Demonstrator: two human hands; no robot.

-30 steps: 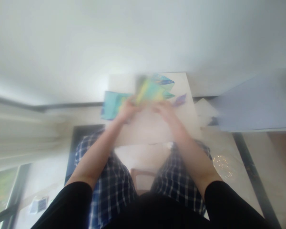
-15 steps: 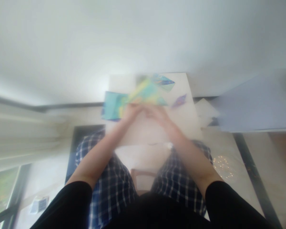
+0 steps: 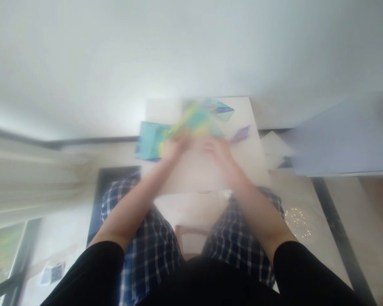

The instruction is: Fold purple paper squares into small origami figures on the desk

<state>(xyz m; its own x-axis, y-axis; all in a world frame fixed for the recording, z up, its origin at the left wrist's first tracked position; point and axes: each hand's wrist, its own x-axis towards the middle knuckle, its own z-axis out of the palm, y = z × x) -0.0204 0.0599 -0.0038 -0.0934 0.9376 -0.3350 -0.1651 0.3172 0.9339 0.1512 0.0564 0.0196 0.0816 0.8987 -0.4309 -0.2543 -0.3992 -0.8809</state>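
Observation:
A yellow-and-teal sheet of paper [image 3: 194, 119] is tilted over the white table, blurred by motion; I cannot tell whether it is folded. My left hand [image 3: 180, 142] is at its lower left edge, fingers closed on it. By the lower right edge is my right hand [image 3: 218, 148], its fingers bent but smeared, so its hold is unclear. A gap separates the two hands. Beyond the sheet lies a blue-and-teal folded paper [image 3: 222, 109], pointed like a paper plane. A smaller purple folded paper [image 3: 241, 134] lies right of it.
Teal papers [image 3: 150, 140] lie at the left edge of the small white table [image 3: 194, 176]. A wall [image 3: 191, 51] rises directly behind the table. A large pale grey panel [image 3: 341, 142] stands to the right. My knees in checked trousers flank the table's near edge.
My hands, close together before, have moved apart; the right one has shifted slightly right. The sheet has tilted a little. Papers on the table have stayed put.

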